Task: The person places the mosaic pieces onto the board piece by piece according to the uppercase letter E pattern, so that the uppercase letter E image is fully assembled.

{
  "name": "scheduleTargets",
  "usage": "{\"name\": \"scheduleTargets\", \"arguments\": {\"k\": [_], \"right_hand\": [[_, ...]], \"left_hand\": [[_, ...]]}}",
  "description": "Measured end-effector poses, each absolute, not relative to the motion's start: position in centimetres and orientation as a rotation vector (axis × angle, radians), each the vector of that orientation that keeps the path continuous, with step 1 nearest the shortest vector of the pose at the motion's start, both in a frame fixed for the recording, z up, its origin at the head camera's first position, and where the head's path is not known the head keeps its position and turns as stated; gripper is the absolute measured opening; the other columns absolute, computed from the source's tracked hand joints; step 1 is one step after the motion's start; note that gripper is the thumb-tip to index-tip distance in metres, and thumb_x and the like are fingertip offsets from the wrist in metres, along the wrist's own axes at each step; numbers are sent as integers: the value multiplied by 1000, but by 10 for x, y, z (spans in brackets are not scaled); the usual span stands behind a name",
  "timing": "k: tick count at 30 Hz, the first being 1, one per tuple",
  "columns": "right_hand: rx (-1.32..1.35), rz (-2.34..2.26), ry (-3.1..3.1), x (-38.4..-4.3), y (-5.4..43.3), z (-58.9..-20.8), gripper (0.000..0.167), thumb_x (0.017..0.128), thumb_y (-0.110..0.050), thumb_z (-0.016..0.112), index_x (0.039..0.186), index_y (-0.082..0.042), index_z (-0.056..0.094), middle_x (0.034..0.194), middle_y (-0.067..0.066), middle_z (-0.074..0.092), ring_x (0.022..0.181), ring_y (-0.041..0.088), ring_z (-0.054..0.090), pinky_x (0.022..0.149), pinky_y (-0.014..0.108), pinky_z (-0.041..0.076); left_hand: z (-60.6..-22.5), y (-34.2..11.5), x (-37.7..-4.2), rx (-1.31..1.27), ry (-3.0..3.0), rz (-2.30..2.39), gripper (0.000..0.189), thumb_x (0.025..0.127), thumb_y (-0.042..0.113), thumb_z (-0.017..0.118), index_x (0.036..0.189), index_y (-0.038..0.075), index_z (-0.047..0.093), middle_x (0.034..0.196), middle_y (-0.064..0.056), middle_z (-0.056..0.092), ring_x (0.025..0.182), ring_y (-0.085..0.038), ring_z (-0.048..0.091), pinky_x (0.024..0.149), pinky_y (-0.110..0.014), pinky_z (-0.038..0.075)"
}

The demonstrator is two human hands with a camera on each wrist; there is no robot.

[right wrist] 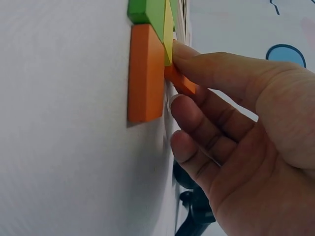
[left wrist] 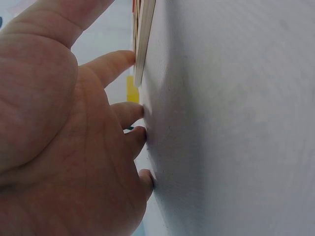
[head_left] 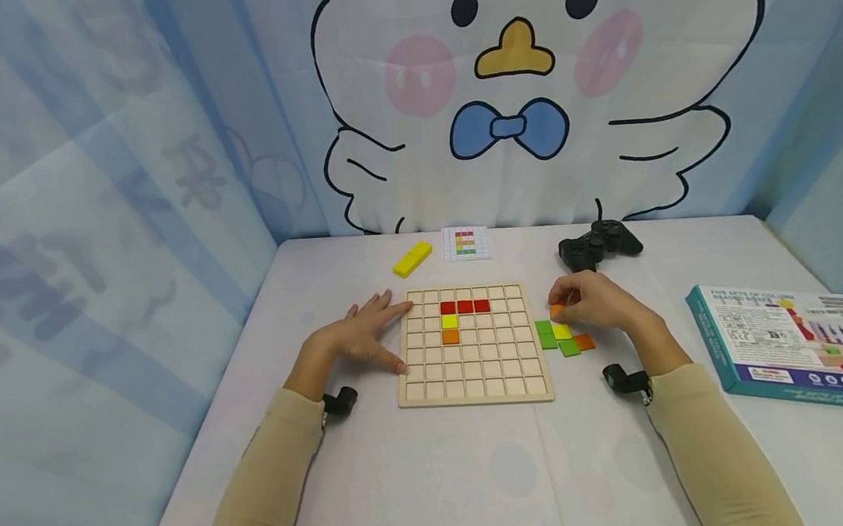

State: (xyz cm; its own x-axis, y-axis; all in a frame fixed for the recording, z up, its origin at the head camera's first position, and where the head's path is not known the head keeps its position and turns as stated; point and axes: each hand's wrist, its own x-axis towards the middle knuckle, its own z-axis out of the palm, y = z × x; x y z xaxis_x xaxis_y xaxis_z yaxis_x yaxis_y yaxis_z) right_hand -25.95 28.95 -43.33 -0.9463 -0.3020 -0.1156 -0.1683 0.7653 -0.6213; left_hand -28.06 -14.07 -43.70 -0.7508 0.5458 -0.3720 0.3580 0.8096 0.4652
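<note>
A wooden grid board (head_left: 475,388) lies on the table, with three red tiles (head_left: 465,307) in a row and a yellow tile (head_left: 449,321) above an orange tile (head_left: 450,336) in its squares. My left hand (head_left: 360,333) rests at the board's left side, fingers spread, thumb and index finger touching the frame. To the right of the board, my right hand (head_left: 592,301) pinches an orange tile (right wrist: 179,81) between thumb and fingers. Under and beside that hand lie green tiles (head_left: 546,334), a yellow tile (head_left: 561,332) and another orange tile (right wrist: 146,73).
Behind the board are a yellow block (head_left: 412,259) and a card with a coloured grid pattern (head_left: 466,243). A black game controller (head_left: 600,243) sits beyond my right hand. At the far right lies a flat printed box (head_left: 805,346). Printed curtains hang around the table.
</note>
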Motion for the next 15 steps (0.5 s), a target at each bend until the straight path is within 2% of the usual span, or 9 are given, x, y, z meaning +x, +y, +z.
{"name": "scheduleTargets", "arguments": {"k": [5, 9, 15], "right_hand": [[-390, -967, 2767, -260, 290, -433, 14, 92, -7, 77, 106, -7, 75, 97, 6, 72, 88, 25, 55, 78, 33, 47], [-358, -1035, 2770, -259, 291, -429, 15, 96, -9, 72, 110, -7, 76, 102, 9, 73, 89, 25, 55, 73, 30, 48], [-330, -1241, 2702, -258, 286, -425, 23, 99, -11, 70, 121, -5, 72, 112, 15, 70, 90, 26, 68, 81, 33, 58]], "left_hand": [[-436, -140, -280, 668, 2493, 499, 117, 75, 61, 87, 168, 31, 21, 176, -11, -7, 163, -32, -10, 130, -59, -8], [-436, -140, -280, 664, 2492, 501, 117, 75, 61, 87, 167, 31, 21, 176, -11, -7, 163, -33, -10, 130, -59, -7], [-435, -140, -280, 662, 2492, 495, 118, 75, 61, 87, 168, 32, 20, 176, -10, -7, 163, -32, -10, 130, -58, -8]]}}
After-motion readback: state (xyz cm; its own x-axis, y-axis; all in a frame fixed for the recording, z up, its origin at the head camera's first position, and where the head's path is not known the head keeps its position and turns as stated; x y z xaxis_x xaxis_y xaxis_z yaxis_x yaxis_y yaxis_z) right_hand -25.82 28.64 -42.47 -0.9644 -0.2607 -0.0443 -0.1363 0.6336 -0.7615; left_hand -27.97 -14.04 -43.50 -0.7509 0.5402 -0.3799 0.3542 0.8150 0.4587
